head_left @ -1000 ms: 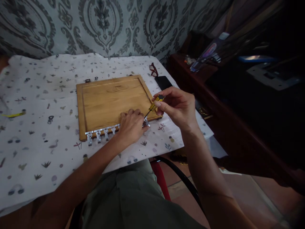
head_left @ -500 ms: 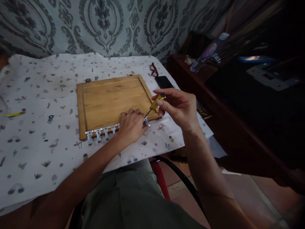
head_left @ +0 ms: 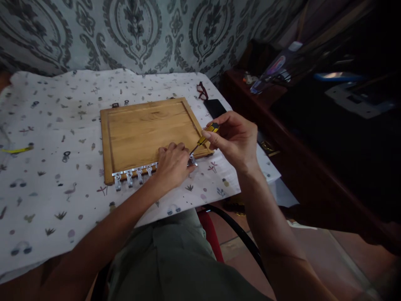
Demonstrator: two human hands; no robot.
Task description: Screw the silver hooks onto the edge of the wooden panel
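Note:
A framed wooden board [head_left: 140, 129] lies flat on the table. Along its near edge runs a metal strip of silver clips [head_left: 139, 171], several of them showing. My left hand [head_left: 173, 165] is bent over the strip toward its right end, pressing it to the board and hiding part of it; the thumb points right beside the last clip. Between thumb and fingers, my right hand [head_left: 236, 140] pinches the yellow-and-black handle of a screwdriver [head_left: 208, 133]. Its shaft slants down to the left, with the tip at the strip next to my left fingers.
Eyeglasses [head_left: 202, 90] and a flat black object [head_left: 214, 108] lie past the board's right side. A yellow strip [head_left: 17, 149] is at the far left of the patterned tablecloth [head_left: 56, 217]. Right of the table stands dark furniture with a clear bottle [head_left: 277, 67] on it.
My right fingers have shifted and closed in around the screwdriver handle. The tip stays at the strip, and my left hand and the board have not moved.

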